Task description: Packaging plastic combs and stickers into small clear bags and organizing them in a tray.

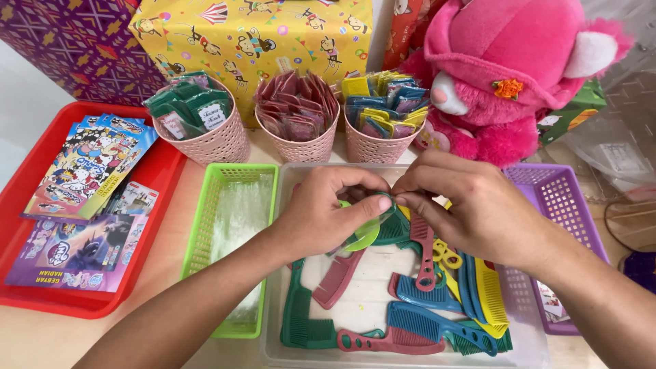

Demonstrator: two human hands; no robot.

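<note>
Item in hand: a small green round comb (362, 236) in a clear sleeve, pinched by the left hand (321, 215) and the right hand (471, 208), both closed on it above the clear tray (287, 342).

Tray contents — loose combs (424, 321), pink, teal, blue, yellow, none visibly sleeved.

Left of tray: green basket (198, 232) holding clear plastic bags (239, 219).

Right: purple basket (574, 205), nearly empty.

Far side: three pink baskets (222, 143) of sachets; pink plush toy (499, 75).

Far left: red tray (157, 184) of booklets.

Progress, judged — early; most combs remain unpacked.
</note>
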